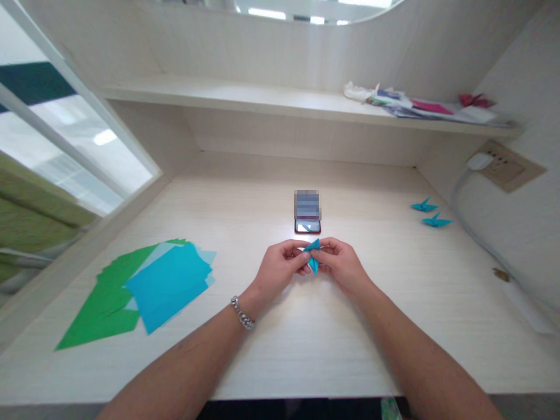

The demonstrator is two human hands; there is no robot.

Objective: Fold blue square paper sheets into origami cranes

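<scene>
At centre, the left hand point(279, 263) and right hand point(345, 261) pinch folded paper point(314, 266); phone point(308, 225) just above, sheets point(170, 283) lower left, 2 birds point(436, 221) at right, shelf point(240, 99) above.

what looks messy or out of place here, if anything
Nothing looks spilled. The untidiest spot is at the left of the desk, where blue sheets lie skewed over green sheets, their edges out of line. The papers on the shelf also look loosely heaped, towards its right end.
</scene>
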